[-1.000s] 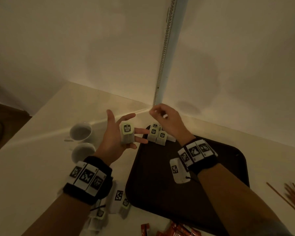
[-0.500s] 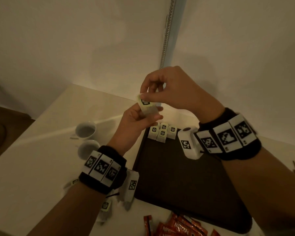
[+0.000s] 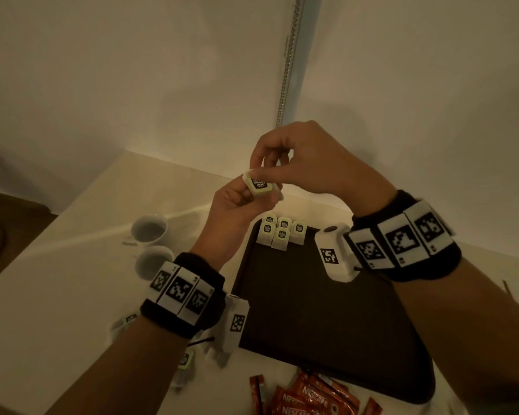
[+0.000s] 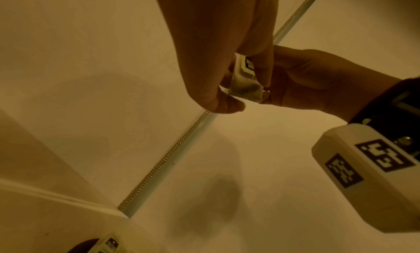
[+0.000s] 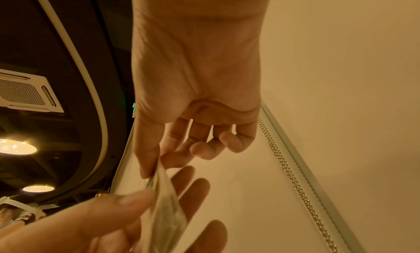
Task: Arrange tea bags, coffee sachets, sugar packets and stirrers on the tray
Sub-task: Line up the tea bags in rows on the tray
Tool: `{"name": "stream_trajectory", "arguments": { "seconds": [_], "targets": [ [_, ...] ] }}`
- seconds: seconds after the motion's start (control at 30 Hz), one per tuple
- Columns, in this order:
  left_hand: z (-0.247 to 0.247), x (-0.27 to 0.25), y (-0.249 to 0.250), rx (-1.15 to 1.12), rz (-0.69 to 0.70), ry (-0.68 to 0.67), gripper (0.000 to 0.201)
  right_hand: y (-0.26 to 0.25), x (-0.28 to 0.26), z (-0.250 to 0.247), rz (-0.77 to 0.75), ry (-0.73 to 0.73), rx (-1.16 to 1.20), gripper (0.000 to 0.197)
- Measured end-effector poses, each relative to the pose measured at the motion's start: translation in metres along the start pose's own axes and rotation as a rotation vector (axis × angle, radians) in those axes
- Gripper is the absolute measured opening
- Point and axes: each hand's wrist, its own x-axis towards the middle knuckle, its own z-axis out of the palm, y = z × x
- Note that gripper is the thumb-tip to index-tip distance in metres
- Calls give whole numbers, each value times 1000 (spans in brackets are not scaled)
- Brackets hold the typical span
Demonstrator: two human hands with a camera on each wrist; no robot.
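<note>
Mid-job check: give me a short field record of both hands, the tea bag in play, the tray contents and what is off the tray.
left hand: holds tea bag from below
right hand: pinches same tea bag at its top
tea bag: raised above the tray's far left corner
tray: dark, five tea bags clustered at far left corner
coffee sachets: on table, near edge of tray
cups: two, left of tray

Thin, translucent paper tea bag [image 3: 259, 187] with glossy printed label, above a matt dark tray [image 3: 312, 324]; beside the tray, glazed white ceramic cups [image 3: 150, 232], glossy red foil coffee sachets [image 3: 312, 396], smooth matt tabletop [image 3: 57, 295].
</note>
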Motion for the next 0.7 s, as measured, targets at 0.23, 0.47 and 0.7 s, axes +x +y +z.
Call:
{"name": "stream_trajectory", "arguments": {
  "seconds": [0.23,0.47,0.7],
  "targets": [
    [-7,-2,-6,6,-26,-32,38,9,0,4,11,20,32,8],
    [-2,-2,-1,-7,-62,29,27,19,-5,6,26,40,74,8],
    [-4,-3,-9,58,-92,24,19,34,-13,8,98,85,225,10]
  ]
}}
